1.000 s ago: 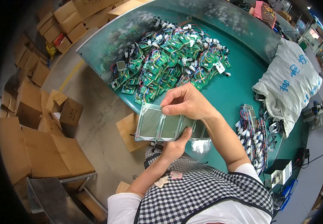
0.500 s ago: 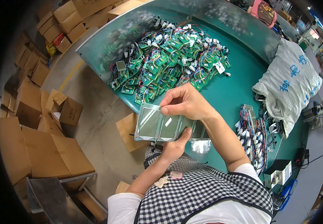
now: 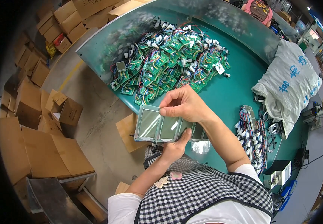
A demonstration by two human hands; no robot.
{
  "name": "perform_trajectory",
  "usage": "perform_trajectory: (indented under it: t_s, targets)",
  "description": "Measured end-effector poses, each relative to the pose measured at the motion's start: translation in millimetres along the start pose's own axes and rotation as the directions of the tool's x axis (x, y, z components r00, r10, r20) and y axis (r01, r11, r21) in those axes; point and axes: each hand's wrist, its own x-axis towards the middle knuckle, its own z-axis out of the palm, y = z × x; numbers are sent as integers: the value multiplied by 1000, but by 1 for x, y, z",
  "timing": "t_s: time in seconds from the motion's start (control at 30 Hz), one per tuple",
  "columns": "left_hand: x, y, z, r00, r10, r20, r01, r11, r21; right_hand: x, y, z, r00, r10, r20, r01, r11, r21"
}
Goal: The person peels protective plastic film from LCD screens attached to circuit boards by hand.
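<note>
A flat panel (image 3: 150,125) with several grey display screens side by side in a pale green frame is held up before my apron. My left hand (image 3: 174,149) grips its lower edge from beneath, thumb over the front face. At the upper edge, near the border of the first two screens, my right hand (image 3: 182,106) has its thumb and index finger pinched together; what lies between them is too small to make out. Past the hands, a heap of green circuit boards (image 3: 165,72) with coloured wires and white connectors covers part of the green bench top (image 3: 240,76).
A metal guard wall (image 3: 240,35) curves round the bench's far side. To the right lie wire bundles (image 3: 249,138), a white woven sack (image 3: 290,82) and a box-shaped device (image 3: 279,173). Clear plastic (image 3: 200,146) sits beside the panel. Cardboard boxes (image 3: 38,149) crowd the left floor.
The panel has tilted slightly, and the glare on its screens has shifted. My right hand has moved very slightly to the left; both hands keep nearly the same pose.
</note>
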Motion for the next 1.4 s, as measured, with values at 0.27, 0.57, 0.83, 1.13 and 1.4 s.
perform_trajectory:
  t_s: [0.27, 0.57, 0.83, 1.13, 1.4]
  targets:
    - [10, 0, 2, 994, 110, -13, -107, 983, 151, 3, -4, 7, 998, 9, -62, -11, 999, -37]
    - [33, -12, -3, 917, 370, 147, -386, 918, 95, -1, -30, 12, 938, -309, -158, 199, 852, -483]
    - [65, -8, -5, 935, 353, 42, -354, 916, 190, -26, -29, 37, 604, -751, -267, 315, 532, -786]
    - [104, 19, -14, 963, 261, -59, -267, 922, -282, -135, 99, -54, 793, 322, -516, -307, 944, 117]
    - [107, 15, -2, 819, 307, 485, -34, 869, -494, -185, 143, -57, 500, 434, -750, -415, 880, 233]
